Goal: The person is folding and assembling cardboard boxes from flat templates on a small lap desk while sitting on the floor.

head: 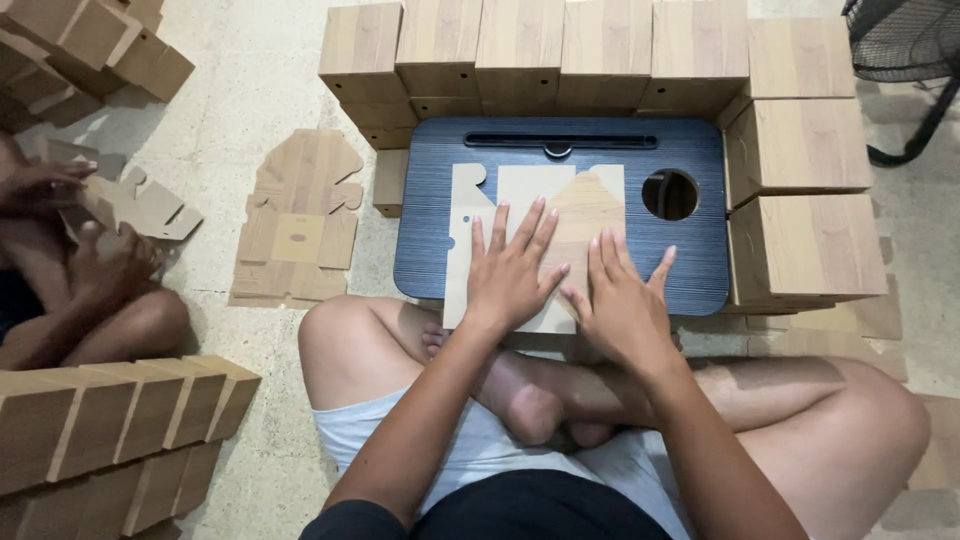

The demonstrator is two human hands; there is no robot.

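Note:
A flat die-cut cardboard sheet (560,205), white inside with a wood-grain flap folded over it, lies on a dark blue lap tray (690,270) in front of my crossed legs. My left hand (510,275) presses flat on the sheet's middle, fingers spread. Beside it, my right hand (622,300) lies flat on the sheet's lower right part, fingers apart. Neither hand grips anything.
Finished wood-grain boxes (800,150) stand in rows behind and right of the tray; more (110,420) are stacked at lower left. A pile of flat blanks (300,215) lies left of the tray. Another person's hands (60,200) fold cardboard at far left. A fan (905,45) stands top right.

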